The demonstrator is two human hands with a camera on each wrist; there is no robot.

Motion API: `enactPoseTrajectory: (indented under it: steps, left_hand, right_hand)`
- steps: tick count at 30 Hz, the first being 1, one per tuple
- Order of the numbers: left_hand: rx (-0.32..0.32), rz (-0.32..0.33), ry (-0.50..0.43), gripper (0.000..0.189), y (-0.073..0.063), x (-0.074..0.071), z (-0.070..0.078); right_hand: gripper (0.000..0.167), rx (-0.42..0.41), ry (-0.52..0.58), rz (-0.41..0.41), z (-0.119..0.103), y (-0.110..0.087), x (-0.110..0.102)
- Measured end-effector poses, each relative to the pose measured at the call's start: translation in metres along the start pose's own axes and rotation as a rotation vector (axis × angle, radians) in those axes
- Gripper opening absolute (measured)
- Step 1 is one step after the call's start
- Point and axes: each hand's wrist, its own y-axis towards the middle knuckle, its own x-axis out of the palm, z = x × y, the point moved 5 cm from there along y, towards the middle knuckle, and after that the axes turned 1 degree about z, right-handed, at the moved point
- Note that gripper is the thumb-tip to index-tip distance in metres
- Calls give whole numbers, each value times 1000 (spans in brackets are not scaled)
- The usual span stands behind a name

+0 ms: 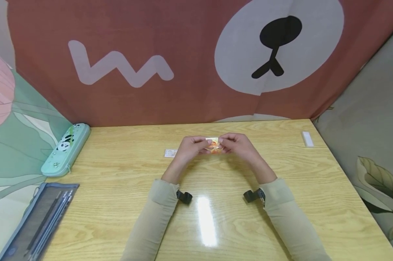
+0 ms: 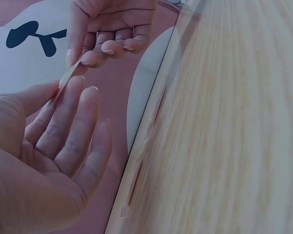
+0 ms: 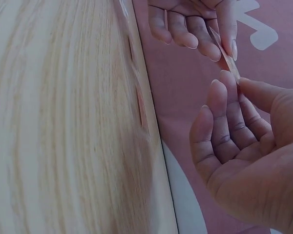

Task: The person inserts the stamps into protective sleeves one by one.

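Between both hands, a little above the table, is a small thin orange and yellow card [image 1: 213,143]. My left hand [image 1: 190,148] pinches its left end between thumb and fingers. At the other end my right hand [image 1: 238,145] holds it the same way. Seen nearly edge-on in the left wrist view, the card [image 2: 67,80] is a thin slip, with the remaining fingers of both hands loosely spread below it. Its printing is too small to read. A small white printed slip [image 1: 170,153] lies on the table just left of my left hand, partly hidden by it.
At the left edge lie a mint panda pencil case [image 1: 66,148] and a mesh pouch [image 1: 40,221] with several pencils. A white block like an eraser [image 1: 307,139] lies at the back right. A brown printed cloth [image 1: 189,101] hangs behind the wooden table [image 1: 118,203].
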Motion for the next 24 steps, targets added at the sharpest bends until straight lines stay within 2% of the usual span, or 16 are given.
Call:
enactPoseTrajectory:
  steps: [9,17,21,24]
  left_hand:
    - [-8,-11,-33,21,-2,-2,2]
    - [6,-24,26,24,-7,-2,7]
    - [14,-1,50,30,-10,-7,9]
    - [49,34,85,32,-12,-17,14]
  right_hand:
    - [30,2,-4,26,-4,0,0]
    - [32,-17,-10,45,-8,0,-1]
    - [35,-17,-17,55,-7,-3,-7]
    - [37,-14,-28,71,-4,-6,-20]
